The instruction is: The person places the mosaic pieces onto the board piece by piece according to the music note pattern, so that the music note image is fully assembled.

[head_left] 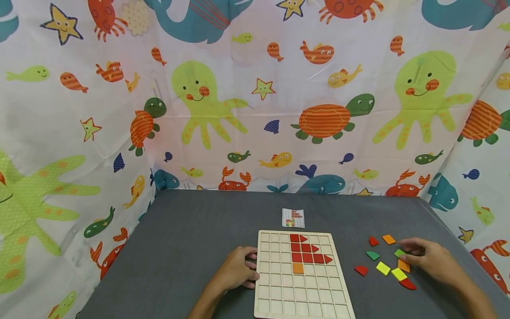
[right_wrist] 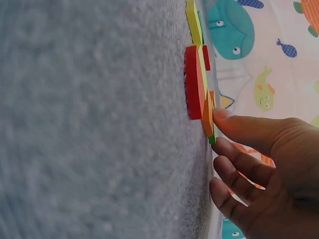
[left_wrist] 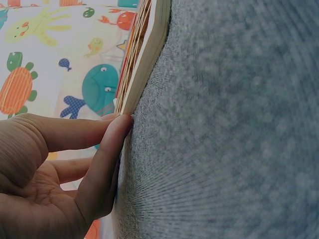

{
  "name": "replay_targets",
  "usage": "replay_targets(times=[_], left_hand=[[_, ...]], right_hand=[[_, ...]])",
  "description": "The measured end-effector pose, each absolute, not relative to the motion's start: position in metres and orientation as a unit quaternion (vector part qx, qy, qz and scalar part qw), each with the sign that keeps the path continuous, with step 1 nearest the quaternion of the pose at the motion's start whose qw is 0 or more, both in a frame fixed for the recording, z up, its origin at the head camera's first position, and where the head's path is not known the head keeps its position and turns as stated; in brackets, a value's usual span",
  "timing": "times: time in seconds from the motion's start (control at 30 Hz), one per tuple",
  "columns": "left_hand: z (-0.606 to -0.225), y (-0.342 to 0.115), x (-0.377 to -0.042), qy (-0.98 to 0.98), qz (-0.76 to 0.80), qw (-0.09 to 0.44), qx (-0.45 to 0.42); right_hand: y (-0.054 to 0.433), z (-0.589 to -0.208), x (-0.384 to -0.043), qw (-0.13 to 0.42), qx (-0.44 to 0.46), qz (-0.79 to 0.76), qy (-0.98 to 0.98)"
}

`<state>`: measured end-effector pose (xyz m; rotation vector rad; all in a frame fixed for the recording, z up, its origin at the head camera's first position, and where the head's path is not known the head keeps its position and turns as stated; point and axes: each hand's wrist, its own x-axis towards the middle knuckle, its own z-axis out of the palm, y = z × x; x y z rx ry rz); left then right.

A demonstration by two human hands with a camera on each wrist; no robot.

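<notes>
board point(head_left: 287, 281) on table point(head_left: 199, 248) | card point(head_left: 293, 218) behind board | loose tiles point(head_left: 383, 268) right of board | other tiles point(head_left: 307, 258) in board

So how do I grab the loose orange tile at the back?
Try pinching its near and far edges with thumb and fingertip, reaching from the right and slightly above. The orange tile lies flat on the grey table, so straight edges should grip best. A red piece sits on its left; your right hand is on its right.

From where I stand I can read no words, numbers or brands; the small card point(head_left: 293, 218), just below and right of the head view's middle, bears a coloured grid pattern, too small for any lettering to be made out.
</notes>
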<state>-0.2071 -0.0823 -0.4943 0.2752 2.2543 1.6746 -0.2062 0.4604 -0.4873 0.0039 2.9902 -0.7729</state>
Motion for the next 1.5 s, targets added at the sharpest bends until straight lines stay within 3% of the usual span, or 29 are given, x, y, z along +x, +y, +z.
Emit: replay_targets(times=[0.77, 0.93, 1.13, 1.5], left_hand=[[-0.494, -0.085, -0.21, 0.787, 0.587, 0.169, 0.09], [-0.492, -0.085, -0.21, 0.788, 0.586, 0.167, 0.092], [-0.491, -0.083, -0.211, 0.794, 0.575, 0.17, 0.097], [-0.491, -0.082, -0.213, 0.8, 0.566, 0.178, 0.088]], right_hand=[[0.462, -0.482, -0.207, 0.049, -0.019, -0.216, 0.975], [0.446, -0.477, -0.201, 0.011, -0.032, -0.222, 0.974], [0.419, -0.472, -0.195, 0.015, -0.044, -0.242, 0.969], [0.359, -0.476, -0.195, -0.016, -0.148, -0.291, 0.945]])
